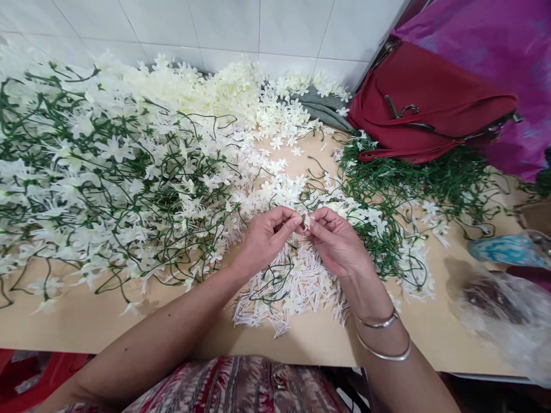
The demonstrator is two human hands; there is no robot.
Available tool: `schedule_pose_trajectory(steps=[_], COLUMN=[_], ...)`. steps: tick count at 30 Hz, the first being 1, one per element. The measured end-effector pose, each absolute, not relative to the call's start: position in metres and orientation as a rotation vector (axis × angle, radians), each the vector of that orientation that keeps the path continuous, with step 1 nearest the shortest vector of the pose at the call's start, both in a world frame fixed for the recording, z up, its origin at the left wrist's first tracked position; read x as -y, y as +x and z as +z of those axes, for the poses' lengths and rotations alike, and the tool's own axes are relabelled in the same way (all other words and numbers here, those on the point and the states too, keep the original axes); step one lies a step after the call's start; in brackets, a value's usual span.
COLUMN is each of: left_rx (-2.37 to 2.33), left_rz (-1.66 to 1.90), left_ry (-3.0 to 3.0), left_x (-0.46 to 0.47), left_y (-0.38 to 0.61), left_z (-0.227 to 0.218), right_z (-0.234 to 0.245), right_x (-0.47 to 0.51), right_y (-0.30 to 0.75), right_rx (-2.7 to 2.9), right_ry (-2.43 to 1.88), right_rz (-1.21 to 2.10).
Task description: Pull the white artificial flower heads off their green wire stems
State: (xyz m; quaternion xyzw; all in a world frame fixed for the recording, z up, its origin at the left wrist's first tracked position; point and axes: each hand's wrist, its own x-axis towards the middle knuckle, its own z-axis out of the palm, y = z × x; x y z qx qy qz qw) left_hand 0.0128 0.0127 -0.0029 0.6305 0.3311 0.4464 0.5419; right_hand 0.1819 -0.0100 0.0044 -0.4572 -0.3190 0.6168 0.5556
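Observation:
My left hand (271,235) and my right hand (336,238) meet fingertip to fingertip above the middle of the table. Between them is a small white artificial flower (307,222), pinched by the thumb and forefinger of each hand; the fingers hide much of it. Below the hands lies a heap of short white stamen pieces (297,287), with a few green stems across it. Loose white petal pieces (279,189) are scattered just beyond my fingers. To the right of my right hand lies a pile of green plastic stems (379,235).
White flowers on green stems (120,189) are heaped across the left. A red handbag (430,103) rests on stems at the back right, beside a purple bag (491,34). A clear plastic bag (508,310) lies at the right edge. A tiled wall (228,26) bounds the back.

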Motion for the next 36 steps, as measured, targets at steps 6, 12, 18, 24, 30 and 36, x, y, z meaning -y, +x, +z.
schedule_pose_trajectory(steps=[6, 12, 18, 24, 30, 36], left_rx=[-0.819, -0.845, -0.877, -0.881, -0.813, -0.807], left_rz=[1.075, 1.079, 1.081, 1.124, 1.126, 1.115], left_ry=[1.486, 1.510, 1.534, 1.515, 1.498, 1.501], left_x=[-0.011, -0.012, -0.010, -0.010, -0.012, -0.011], left_y=[0.015, 0.015, 0.017, 0.015, 0.015, 0.016], left_z=[-0.002, -0.007, -0.001, 0.000, -0.003, -0.002], right_z=[0.004, 0.005, 0.008, 0.012, 0.013, 0.005], right_x=[0.010, 0.010, 0.009, 0.012, 0.013, 0.011], right_y=[0.177, 0.175, 0.176, 0.183, 0.176, 0.175], right_rx=[0.719, 0.721, 0.681, 0.651, 0.704, 0.719], right_ry=[-1.058, -1.074, -1.044, -0.957, -0.975, -1.059], right_rz=[1.441, 1.432, 1.453, 1.493, 1.458, 1.421])
